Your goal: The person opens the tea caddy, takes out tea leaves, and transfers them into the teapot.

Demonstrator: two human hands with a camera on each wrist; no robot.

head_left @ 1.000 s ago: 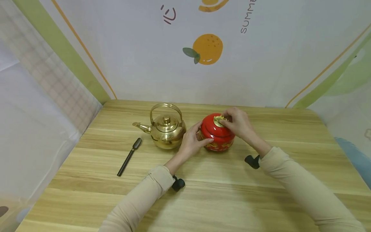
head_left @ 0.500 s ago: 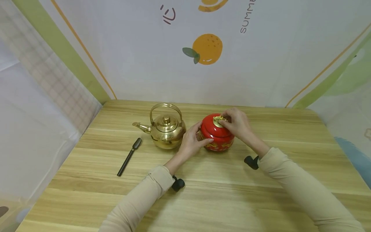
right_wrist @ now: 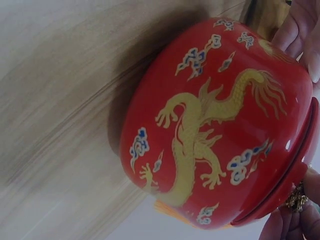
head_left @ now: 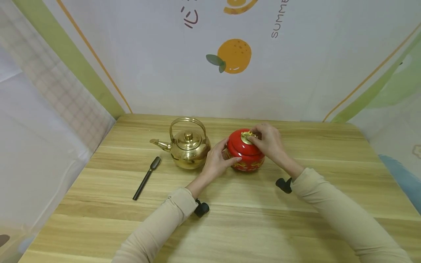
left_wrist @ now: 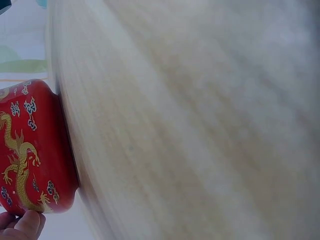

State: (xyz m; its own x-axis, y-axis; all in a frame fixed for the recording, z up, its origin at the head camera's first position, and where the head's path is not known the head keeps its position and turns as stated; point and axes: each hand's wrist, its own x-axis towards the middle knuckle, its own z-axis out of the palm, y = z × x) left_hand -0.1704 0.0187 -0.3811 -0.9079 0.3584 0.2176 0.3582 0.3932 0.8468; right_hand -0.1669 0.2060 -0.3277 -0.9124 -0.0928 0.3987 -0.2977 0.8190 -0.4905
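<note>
A round red jar with gold dragons and small clouds stands upright on the table. My left hand grips its left side, thumb across the front and fingers behind. Above it, my right hand pinches the gold knob on the jar's red lid. In the right wrist view a thin dark seam runs between lid and jar body; whether the lid is lifted at all I cannot tell. The left wrist view has the jar at its left edge, with fingertips against it.
A shiny brass kettle with a raised handle stands just left of my left hand, spout to the left. A dark tea scoop lies farther left on the wooden table. A printed cloth hangs behind the table.
Both hands keep the same hold on the jar and the lid's knob. The head view has shifted very slightly; the kettle and scoop stay put.
</note>
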